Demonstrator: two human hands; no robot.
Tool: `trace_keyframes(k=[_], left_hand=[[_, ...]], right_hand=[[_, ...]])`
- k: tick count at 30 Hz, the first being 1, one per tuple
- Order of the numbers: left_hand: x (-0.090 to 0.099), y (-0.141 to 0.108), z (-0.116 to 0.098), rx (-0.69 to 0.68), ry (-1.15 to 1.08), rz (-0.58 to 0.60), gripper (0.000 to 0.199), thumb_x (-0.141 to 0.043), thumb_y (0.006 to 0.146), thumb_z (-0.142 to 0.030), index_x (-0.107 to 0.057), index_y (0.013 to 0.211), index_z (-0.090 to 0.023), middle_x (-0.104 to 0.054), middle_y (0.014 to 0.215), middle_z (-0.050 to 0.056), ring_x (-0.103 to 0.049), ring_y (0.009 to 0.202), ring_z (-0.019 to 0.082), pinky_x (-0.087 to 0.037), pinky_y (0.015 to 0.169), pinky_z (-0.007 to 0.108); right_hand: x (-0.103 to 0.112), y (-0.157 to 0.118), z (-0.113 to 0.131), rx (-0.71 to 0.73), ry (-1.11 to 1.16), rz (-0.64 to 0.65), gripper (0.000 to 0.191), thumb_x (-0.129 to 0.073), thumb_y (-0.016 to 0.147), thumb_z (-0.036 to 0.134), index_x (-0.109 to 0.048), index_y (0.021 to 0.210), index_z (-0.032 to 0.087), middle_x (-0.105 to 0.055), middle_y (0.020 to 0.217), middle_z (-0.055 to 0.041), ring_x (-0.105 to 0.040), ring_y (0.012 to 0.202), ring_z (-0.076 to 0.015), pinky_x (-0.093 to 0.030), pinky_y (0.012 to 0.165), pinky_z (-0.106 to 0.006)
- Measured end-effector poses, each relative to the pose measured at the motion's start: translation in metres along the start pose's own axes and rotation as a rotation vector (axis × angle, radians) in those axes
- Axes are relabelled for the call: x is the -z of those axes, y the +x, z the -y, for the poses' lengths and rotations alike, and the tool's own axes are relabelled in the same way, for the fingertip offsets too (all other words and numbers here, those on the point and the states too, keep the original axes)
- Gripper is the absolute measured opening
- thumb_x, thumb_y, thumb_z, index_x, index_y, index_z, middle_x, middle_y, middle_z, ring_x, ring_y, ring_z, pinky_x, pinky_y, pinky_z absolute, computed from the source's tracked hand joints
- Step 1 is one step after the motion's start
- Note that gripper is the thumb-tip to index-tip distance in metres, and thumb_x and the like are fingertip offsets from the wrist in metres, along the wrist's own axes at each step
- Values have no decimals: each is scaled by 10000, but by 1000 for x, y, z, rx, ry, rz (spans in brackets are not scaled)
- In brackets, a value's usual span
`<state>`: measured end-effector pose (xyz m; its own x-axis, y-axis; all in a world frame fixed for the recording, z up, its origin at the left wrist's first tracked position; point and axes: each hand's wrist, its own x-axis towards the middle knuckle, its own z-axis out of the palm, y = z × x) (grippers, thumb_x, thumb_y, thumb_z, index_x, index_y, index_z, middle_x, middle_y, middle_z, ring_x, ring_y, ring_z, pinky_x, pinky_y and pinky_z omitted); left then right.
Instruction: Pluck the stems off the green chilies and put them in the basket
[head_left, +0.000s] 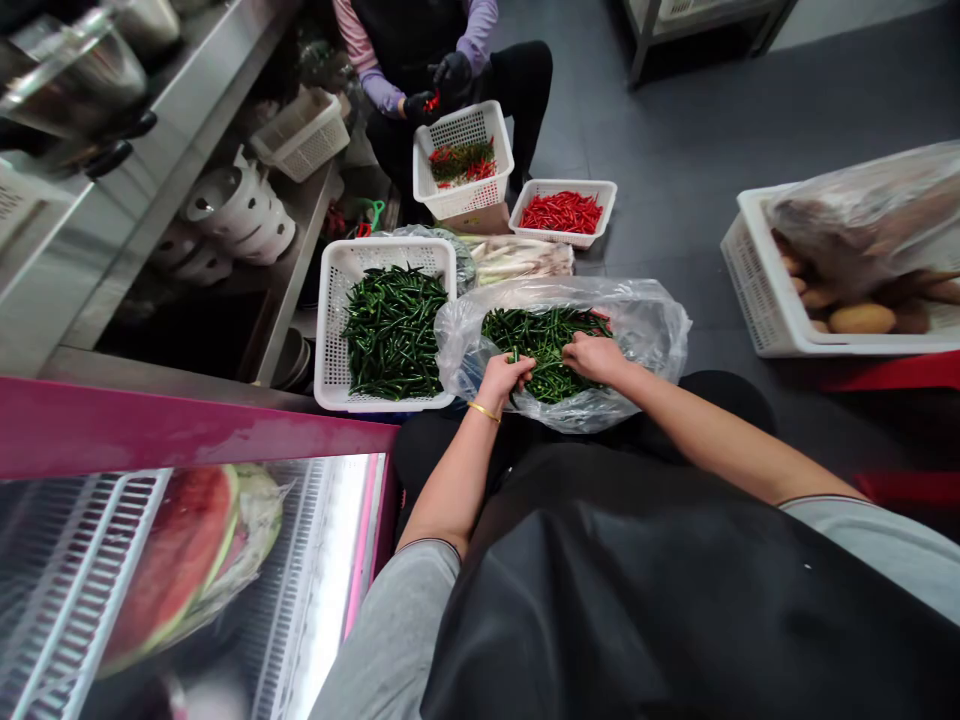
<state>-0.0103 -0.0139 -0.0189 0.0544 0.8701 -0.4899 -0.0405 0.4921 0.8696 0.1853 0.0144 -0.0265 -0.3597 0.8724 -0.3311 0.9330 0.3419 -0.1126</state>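
"Which step?"
"Picking through chilies, I'd judge. Left hand pinches some; right hand's grip, can't tell."
"Where?"
"In the bag, beneath both hands. Next pick likely needs light touch."

Dark grey tiled floor spreads across the far middle and right. A metal rack stands on it at the far end; a white crate appears to stand on it at right, and a shallow white basket nearer the middle. At left, a low steel shelf carries white slotted containers and, farther back, a pale basket. Above it, a steel tabletop holds metal pots. Whatever supports the large white basket near the centre is hidden.
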Motion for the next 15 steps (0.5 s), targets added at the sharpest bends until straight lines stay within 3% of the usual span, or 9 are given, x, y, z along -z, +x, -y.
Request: trace_keyframes(k=[3,7,12,15], left_hand=[[-10,2,10,51,-30,-31,156,-721,679,-231,-613,694,-119,-561,499,-6,-408,376,64,-300,406,212],[-22,5,8,-93,-150,-37,227,-723,680,-324,-602,731,-140,-583,579,-16,-414,418,56,-304,429,208],[-7,-2,-18,-239,196,185,291,-756,628,-360,-590,609,-120,-480,489,-41,-364,446,49,-261,460,211],[7,-9,-30,-280,313,309,306,-744,640,-381,-611,631,-106,-483,501,-39,-371,465,51,-261,473,208]], right_hand=[[5,-1,3,6,211,-56,273,-474,875,339,-693,915,181,-678,962,-81,-621,863,-186,-407,708,-249],[18,-12,14,114,576,-73,255,-498,839,362,-664,801,174,-679,786,-26,-595,729,-141,-393,666,-228],[38,-14,23,117,836,-56,382,-467,827,505,-558,654,177,-516,539,35,-470,528,-100,-331,521,-222],[39,-8,30,213,1001,-70,374,-495,805,508,-523,632,178,-467,494,54,-412,467,-77,-305,469,-210]])
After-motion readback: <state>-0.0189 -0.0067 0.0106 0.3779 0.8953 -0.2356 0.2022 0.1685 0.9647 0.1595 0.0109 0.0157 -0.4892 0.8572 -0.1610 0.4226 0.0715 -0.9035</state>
